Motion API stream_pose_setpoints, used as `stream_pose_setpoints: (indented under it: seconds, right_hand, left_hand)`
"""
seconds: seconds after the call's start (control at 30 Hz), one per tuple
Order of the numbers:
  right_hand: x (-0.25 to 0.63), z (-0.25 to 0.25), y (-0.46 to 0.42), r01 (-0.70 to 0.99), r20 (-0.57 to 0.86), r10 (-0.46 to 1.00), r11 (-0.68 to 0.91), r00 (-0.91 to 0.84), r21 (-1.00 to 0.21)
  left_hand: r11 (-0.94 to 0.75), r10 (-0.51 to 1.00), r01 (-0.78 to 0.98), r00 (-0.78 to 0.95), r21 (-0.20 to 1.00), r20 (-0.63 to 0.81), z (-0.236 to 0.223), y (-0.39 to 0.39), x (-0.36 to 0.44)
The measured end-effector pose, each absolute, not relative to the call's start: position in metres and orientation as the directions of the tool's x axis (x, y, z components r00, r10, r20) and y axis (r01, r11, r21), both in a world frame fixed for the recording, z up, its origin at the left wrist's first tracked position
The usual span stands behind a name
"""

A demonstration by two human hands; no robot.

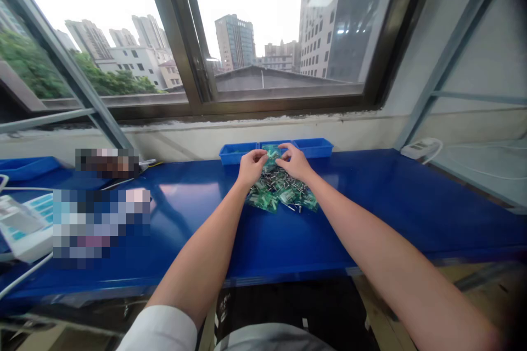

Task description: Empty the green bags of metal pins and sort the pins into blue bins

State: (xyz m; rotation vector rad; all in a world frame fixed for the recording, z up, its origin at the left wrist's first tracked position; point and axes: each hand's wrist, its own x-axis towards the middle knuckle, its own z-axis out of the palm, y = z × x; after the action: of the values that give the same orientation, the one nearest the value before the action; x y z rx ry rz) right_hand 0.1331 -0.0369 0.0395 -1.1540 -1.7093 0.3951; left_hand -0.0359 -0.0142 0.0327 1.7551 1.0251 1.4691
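Observation:
A heap of small green circuit boards [282, 191] with metal parts lies on the blue worktable [370, 203]. Both my arms reach out over it. My left hand [251, 166] and my right hand [293, 160] meet at the heap's far edge, fingers curled, together pinching one green circuit board [272, 152] held between them just in front of the blue trays.
Three shallow blue trays [315, 148] stand in a row at the table's back under the window. Another blue tray [24, 167] sits far left, near a white device [20, 227] with cables. A white power strip [420, 148] lies at the right.

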Motion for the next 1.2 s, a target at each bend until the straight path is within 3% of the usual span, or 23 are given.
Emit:
stream_pose_setpoints:
  seconds: [0.33, 0.73, 0.83, 0.97, 1.07, 1.2]
  right_hand:
    - [0.145, 0.021, -0.038, 0.62, 0.521, 0.854, 0.416, -0.013, -0.665]
    - [0.137, 0.021, -0.038, 0.743, 0.427, 0.899, 0.352, -0.098, -0.57]
    - [0.138, 0.021, -0.039, 0.767, 0.406, 0.907, 0.339, -0.113, -0.544]
    - [0.139, 0.021, -0.039, 0.823, 0.413, 0.902, 0.326, -0.123, -0.465]
    - [0.139, 0.019, -0.037, 0.856, 0.426, 0.895, 0.323, -0.137, -0.403]
    - [0.137, 0.016, -0.035, 0.88, 0.406, 0.899, 0.321, -0.166, -0.35]
  left_hand:
    - [-0.418, 0.869, 0.315, -0.135, 0.852, 0.476, 0.025, 0.002, -0.048]
    - [-0.329, 0.93, 0.424, -0.006, 0.844, 0.366, 0.023, 0.018, -0.062]
    - [-0.317, 0.922, 0.555, -0.01, 0.77, 0.386, 0.028, 0.009, -0.063]
    - [-0.399, 0.869, 0.728, 0.107, 0.557, 0.483, 0.033, -0.008, -0.053]
    - [-0.504, 0.812, 0.773, 0.27, 0.386, 0.518, 0.03, -0.017, -0.042]
    - [-0.588, 0.778, 0.764, 0.445, 0.265, 0.445, 0.025, -0.023, -0.032]
